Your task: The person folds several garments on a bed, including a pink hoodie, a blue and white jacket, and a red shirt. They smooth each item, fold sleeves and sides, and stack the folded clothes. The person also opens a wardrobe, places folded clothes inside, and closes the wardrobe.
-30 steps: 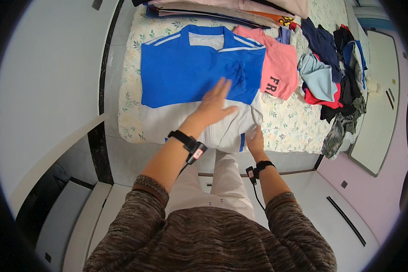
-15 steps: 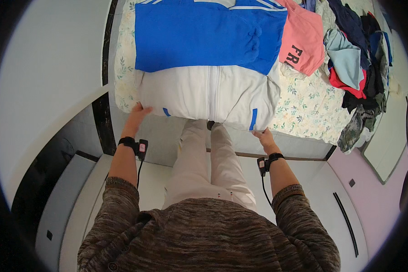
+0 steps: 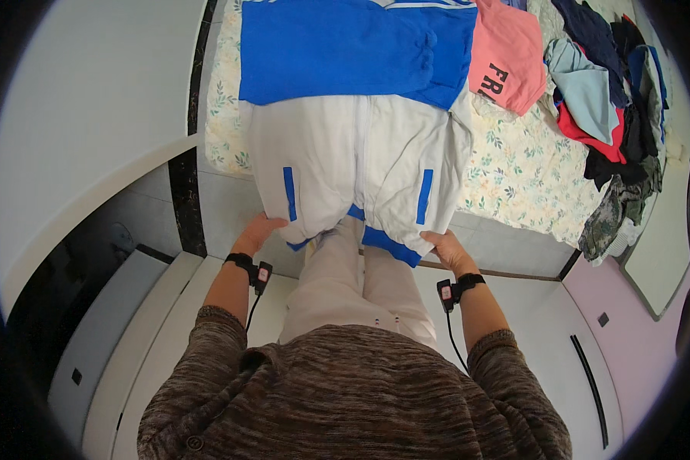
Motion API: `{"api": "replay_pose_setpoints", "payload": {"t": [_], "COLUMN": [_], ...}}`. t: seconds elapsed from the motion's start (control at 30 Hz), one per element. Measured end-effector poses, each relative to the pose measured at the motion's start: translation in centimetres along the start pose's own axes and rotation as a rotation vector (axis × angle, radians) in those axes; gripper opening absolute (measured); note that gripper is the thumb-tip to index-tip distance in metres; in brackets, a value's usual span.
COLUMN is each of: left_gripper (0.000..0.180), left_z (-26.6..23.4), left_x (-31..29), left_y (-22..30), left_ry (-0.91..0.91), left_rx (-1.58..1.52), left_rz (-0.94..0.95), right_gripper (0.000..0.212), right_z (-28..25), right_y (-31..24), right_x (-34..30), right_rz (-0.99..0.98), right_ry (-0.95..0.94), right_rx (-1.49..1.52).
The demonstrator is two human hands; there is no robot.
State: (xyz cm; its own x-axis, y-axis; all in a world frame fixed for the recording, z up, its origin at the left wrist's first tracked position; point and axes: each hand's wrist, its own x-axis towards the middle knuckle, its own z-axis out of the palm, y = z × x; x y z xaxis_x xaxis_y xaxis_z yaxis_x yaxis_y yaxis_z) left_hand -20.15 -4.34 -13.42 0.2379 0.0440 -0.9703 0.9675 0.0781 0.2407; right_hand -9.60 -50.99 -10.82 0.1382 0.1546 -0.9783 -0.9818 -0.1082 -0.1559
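One bed, spread with a cream leaf-printed sheet (image 3: 517,180), fills the upper middle of the view, with grey tiled floor (image 3: 234,201) along its near edge, a white panel curving down the left, and a lilac wall (image 3: 612,295) at the right beside a pale rounded board (image 3: 652,272). Across the sheet lies a blue and off-white zip jacket (image 3: 314,142), front up, its lower part drooping over the bed's edge toward the person's light trousers (image 3: 333,284). The left hand (image 3: 261,231) pinches the jacket's side near the hem, and the right hand (image 3: 446,249) grips the opposite lower corner, thumb on top; the fingers underneath are mostly hidden. A pink T-shirt (image 3: 506,61) with dark lettering sits partly beneath the jacket's right edge. Farther right, a light blue garment (image 3: 586,84) lies over a red one (image 3: 590,136), with navy, black and camouflage clothes heaped around, their kinds hard to make out. The upper edge cuts off most of the jacket's collar and shoulders; the middle of its blue hem band (image 3: 391,247) dips out of clear sight near the knees, and dark fisheye corners swallow the room's outer parts.
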Motion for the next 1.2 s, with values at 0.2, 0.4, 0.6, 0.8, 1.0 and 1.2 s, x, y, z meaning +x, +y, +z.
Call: {"api": "replay_pose_setpoints", "payload": {"t": [0.2,0.4,0.6,0.8,1.0,1.2], "left_gripper": [0.052,0.040,0.032,0.059,0.072,0.068], "left_z": [-1.1,-5.6,-8.7,-9.6,-7.2,-10.0], "left_x": [-6.0,-11.2,0.1,6.9,8.6,5.5], "left_y": [1.9,13.0,29.7,32.2,32.4,36.2], "left_ry": [0.099,-0.066,-0.333,0.285,0.180,0.001], "left_rx": [-0.144,-0.616,-0.810,0.011,-0.029,-0.085], "left_rz": [0.025,0.139,0.579,0.462,0.299,0.331], "right_gripper": [0.035,0.025,0.048,0.049,0.067,0.059], "right_z": [0.1,-0.4,-0.8,0.0,1.7,3.4], "right_y": [-3.7,-14.7,-30.8,-29.8,-28.1,-30.1], "right_x": [-5.9,-8.5,-0.3,6.2,7.1,4.2], "right_rz": [0.078,-0.104,-0.572,-0.765,-0.516,-0.391], "right_ry": [-0.112,-0.321,-0.362,0.731,0.288,0.204], "right_rx": [0.078,0.856,0.718,-0.312,0.012,-0.150]}}
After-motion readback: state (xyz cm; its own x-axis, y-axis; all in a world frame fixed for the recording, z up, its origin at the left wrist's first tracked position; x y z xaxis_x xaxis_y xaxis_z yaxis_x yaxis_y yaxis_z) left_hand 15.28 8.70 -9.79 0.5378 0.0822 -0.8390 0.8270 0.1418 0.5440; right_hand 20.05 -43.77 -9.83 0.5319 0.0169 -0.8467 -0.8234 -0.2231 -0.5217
